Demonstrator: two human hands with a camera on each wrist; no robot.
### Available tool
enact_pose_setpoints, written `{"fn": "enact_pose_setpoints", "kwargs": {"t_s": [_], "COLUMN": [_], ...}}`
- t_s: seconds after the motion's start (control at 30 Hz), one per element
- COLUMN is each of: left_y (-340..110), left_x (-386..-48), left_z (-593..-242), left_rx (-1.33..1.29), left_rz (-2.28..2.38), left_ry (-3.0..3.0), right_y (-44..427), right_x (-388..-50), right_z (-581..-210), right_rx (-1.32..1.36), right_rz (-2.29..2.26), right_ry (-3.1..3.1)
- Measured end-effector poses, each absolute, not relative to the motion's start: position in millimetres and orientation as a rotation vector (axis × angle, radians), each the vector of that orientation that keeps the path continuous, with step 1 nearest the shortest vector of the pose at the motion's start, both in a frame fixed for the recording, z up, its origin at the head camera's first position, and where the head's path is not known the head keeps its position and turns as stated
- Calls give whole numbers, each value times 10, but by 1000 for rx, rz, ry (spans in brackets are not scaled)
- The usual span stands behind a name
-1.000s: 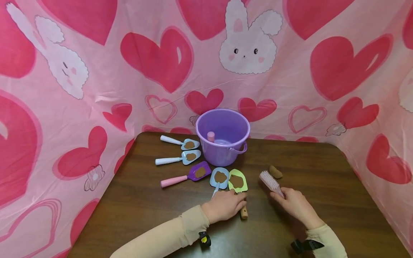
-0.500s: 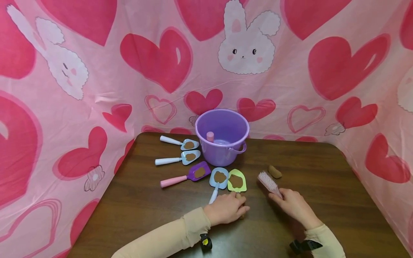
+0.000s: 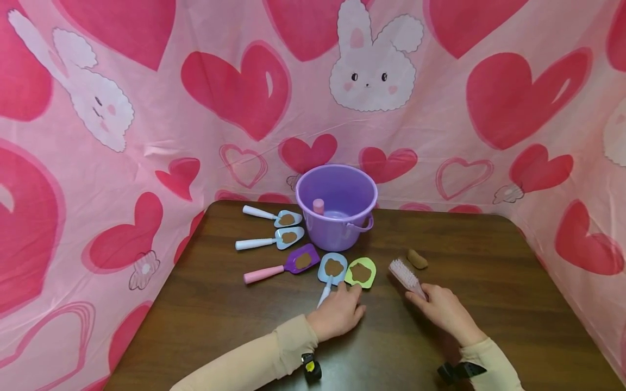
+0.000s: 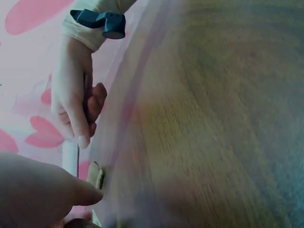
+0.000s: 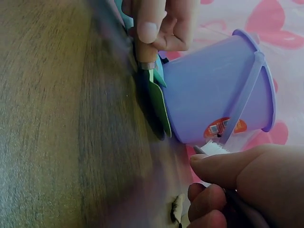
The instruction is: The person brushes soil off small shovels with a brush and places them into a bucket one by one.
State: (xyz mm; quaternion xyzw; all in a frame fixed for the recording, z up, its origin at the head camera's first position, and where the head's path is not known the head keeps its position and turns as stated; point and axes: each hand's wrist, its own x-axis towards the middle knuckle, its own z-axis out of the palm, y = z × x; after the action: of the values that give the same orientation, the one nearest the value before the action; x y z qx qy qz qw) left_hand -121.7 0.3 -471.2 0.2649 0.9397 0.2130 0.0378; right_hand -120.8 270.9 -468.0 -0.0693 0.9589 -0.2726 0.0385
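Note:
In the head view, my left hand [image 3: 337, 313] grips the wooden handle [image 5: 144, 52] of a small green trowel [image 3: 361, 272]. The hand hides that handle from above; the right wrist view shows thumb and fingers around it. A brown patch lies on the trowel's blade. My right hand [image 3: 447, 312] holds a pale pink scrub brush [image 3: 405, 274], bristles up, to the right of the trowel. Touching the green blade's left side is a light blue shovel [image 3: 333, 267], also with a brown patch. A brown lump [image 3: 417, 259] lies just beyond the brush.
Behind the trowels stands a purple bucket [image 3: 337, 233] with a pink-ended object [image 3: 318, 206] inside. To its left lie a purple shovel with a pink handle [image 3: 264, 275] and two light blue trowels, one nearer [image 3: 289, 238], one farther [image 3: 287, 218], on the wooden table [image 3: 205, 326].
My left hand has shifted slightly left, and the green trowel has turned, its handle end no longer visible beyond the hand. The right hand and brush have barely moved.

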Motion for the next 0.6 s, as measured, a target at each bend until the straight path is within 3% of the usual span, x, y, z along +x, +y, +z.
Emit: {"fn": "enact_pose_setpoints", "kwargs": {"t_s": [0.37, 0.6], "left_y": [17, -21], "left_x": [-1249, -1347], "left_z": [-4724, -4724], "left_rx": [820, 959], "left_rz": [630, 703], "left_ry": [3070, 3214], "right_y": [2717, 2689], "right_x": [-1161, -1172], "right_z": [-4648, -4652], "right_rx": [-70, -230], "right_rz": [-1016, -856], "right_ry": [2780, 2941]}}
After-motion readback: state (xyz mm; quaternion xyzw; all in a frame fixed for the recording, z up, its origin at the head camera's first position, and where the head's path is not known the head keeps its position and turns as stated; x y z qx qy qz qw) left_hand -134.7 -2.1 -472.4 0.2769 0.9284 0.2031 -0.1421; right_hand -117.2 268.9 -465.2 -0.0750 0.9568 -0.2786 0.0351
